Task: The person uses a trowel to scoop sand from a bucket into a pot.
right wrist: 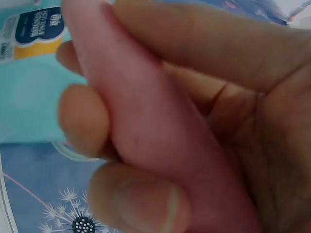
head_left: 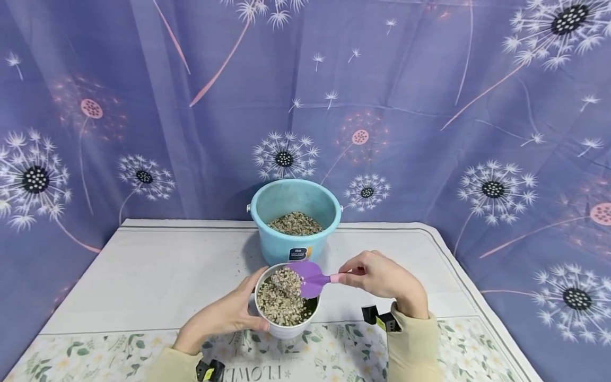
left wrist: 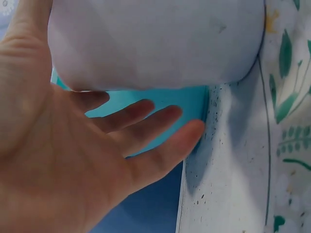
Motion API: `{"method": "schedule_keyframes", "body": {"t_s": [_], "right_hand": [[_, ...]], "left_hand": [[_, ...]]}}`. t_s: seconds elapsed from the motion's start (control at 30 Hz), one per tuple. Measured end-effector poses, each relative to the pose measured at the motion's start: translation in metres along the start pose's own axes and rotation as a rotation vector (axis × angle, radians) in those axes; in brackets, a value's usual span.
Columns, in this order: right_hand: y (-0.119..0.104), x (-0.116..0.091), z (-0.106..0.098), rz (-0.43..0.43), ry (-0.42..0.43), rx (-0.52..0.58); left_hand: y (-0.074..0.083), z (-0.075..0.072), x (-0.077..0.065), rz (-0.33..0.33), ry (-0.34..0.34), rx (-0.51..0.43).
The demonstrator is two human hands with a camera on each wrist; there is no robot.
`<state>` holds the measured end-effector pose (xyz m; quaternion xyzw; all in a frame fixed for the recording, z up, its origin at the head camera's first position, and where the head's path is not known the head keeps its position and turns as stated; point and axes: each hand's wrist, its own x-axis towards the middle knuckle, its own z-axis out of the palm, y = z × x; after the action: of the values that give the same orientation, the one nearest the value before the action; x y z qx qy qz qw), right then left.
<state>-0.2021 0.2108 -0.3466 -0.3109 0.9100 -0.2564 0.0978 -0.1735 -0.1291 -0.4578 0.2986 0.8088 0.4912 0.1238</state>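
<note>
A white pot (head_left: pixel 285 332), filled with a grainy tan mix (head_left: pixel 281 302), stands in front of the blue bucket. My left hand (head_left: pixel 234 313) holds it from the left side, thumb toward the front. The left wrist view shows the other fingers (left wrist: pixel 160 155) spread beside the pot wall (left wrist: pixel 155 43). In my right hand (head_left: pixel 382 276) is a small purple shovel (head_left: pixel 312 286), gripped by its pink handle (right wrist: pixel 146 121). Its blade lies over the pot's right rim, with some of the mix at its tip. Whether the blade touches the mix cannot be made out.
Right behind the pot stands the light blue bucket (head_left: pixel 269 244), with more of the same mix (head_left: pixel 296 224) inside. A white and floral cloth (head_left: pixel 181 276) covers the table. Behind hangs a purple-blue dandelion curtain (head_left: pixel 215 143). Small dark crumbs (left wrist: pixel 212 141) dot the cloth.
</note>
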Motion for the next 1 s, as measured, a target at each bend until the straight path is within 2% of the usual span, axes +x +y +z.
{"method": "schedule_keyframes", "body": {"t_s": [0.1, 0.4, 0.67, 0.77, 1.0], "right_hand": [[0.0, -0.002, 0.003, 0.002, 0.006, -0.007], [0.0, -0.002, 0.005, 0.009, -0.005, -0.055], [-0.006, 0.003, 0.011, 0.005, 0.036, -0.095], [-0.007, 0.006, 0.013, 0.004, 0.051, -0.111], [-0.009, 0.006, 0.015, 0.055, 0.103, -0.154]], "left_hand": [[0.0, 0.003, 0.002, -0.025, 0.015, 0.015], [-0.004, 0.01, 0.007, 0.025, 0.038, -0.039], [-0.008, 0.009, 0.008, 0.049, 0.031, -0.149], [-0.009, 0.009, 0.008, 0.059, 0.022, -0.16], [-0.006, 0.009, 0.008, 0.03, 0.022, -0.151]]}}
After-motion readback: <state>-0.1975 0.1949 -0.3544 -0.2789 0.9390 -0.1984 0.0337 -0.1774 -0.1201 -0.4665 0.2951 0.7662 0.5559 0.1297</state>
